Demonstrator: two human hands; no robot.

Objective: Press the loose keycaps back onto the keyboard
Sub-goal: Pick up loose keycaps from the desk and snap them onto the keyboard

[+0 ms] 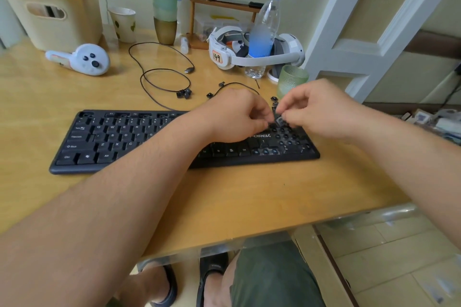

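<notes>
both hands (pixel 232 117) (pixel 316 109) pinch one keycap (pixel 280 121) in their grip over the keyboard (pixel 104 139)

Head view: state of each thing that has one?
keyboard: flat on desk, right-side keycaps missing
held keycap: pinched by both hands over the bare sockets
left hand: fingers curled on keycap
right hand: fingers curled on keycap
water bottle: upright, capped
loose keycaps: on desk

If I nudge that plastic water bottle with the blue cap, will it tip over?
Probably. The water bottle stands tall and narrow, and looks nearly empty, so likely light. The headset ringing it might catch it. Fallen, its round body could roll.
</notes>
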